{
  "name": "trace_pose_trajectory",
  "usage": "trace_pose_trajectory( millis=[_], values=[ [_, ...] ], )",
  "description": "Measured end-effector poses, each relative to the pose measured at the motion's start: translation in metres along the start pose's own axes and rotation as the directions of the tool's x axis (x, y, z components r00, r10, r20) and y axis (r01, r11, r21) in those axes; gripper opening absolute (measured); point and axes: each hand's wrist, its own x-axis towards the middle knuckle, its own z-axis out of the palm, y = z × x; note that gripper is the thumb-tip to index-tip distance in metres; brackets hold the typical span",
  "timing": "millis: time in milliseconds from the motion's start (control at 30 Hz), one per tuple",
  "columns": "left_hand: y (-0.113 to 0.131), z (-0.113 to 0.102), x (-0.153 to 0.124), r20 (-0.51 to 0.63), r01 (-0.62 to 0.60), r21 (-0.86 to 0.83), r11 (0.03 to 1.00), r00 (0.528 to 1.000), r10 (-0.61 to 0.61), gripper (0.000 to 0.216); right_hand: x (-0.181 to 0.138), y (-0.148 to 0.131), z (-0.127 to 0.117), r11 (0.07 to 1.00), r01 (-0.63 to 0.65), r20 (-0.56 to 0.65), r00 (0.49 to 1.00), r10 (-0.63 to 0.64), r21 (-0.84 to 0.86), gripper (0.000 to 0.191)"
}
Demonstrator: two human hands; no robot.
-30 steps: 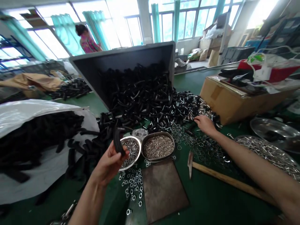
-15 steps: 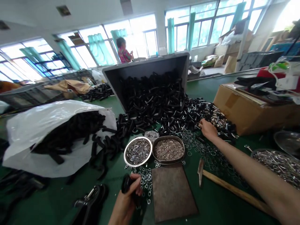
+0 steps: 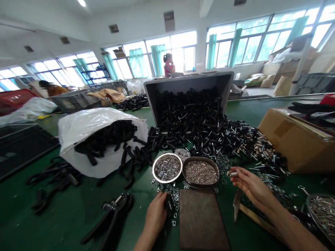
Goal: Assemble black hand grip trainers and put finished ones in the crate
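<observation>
My left hand (image 3: 156,213) is closed round a black plastic part (image 3: 169,204), beside loose metal nuts or washers (image 3: 175,200) scattered on the green table. My right hand (image 3: 250,188) pinches a short, ribbed silver metal piece (image 3: 232,174), perhaps a spring, above the table. Below that hand lies a hammer (image 3: 237,205), its wooden handle partly under my forearm. Between my hands sits a flat brown metal plate (image 3: 202,219). Just behind the plate stand a round steel bowl (image 3: 180,170) of small metal hardware and an oval tin (image 3: 201,185) of tiny metal pieces.
A tipped grey crate (image 3: 229,90) spills black handles and bolts across the back. At left lies a white sack (image 3: 78,122) of black tubes; nearer is a black lever assembly (image 3: 113,216). A cardboard box (image 3: 295,139) and a bowl of pins (image 3: 323,212) stand right. People are in the background.
My right hand has drawn back from the metal pile toward me, now with the ribbed piece in its fingers. My left hand has turned palm-down, still holding the black part. The view has swung left.
</observation>
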Motion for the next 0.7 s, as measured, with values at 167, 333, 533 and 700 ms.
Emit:
trace_pose_trajectory(
  millis=[167, 333, 533, 700],
  values=[
    [0.001, -0.001, -0.001, -0.027, 0.034, 0.050, 0.998, 0.999, -0.032, 0.029, -0.032, 0.017, 0.022, 0.990, -0.070, 0.055, 0.995, 0.077, -0.123, 0.036],
    [0.008, -0.009, -0.003, -0.102, 0.075, -0.310, 0.948, 0.988, -0.111, 0.014, -0.049, 0.027, 0.034, 0.980, -0.011, 0.120, 0.992, 0.035, -0.196, 0.043],
    [0.043, -0.008, -0.012, 0.175, 0.300, -0.835, 0.461, 0.939, -0.295, 0.032, -0.067, 0.033, 0.059, 0.977, -0.017, 0.304, 0.949, 0.082, -0.212, 0.045],
    [0.073, 0.004, -0.026, 0.324, 0.373, -0.917, 0.141, 0.903, -0.280, 0.030, -0.079, 0.035, 0.075, 0.989, -0.060, 0.379, 0.919, 0.107, -0.133, 0.035]
  ],
)
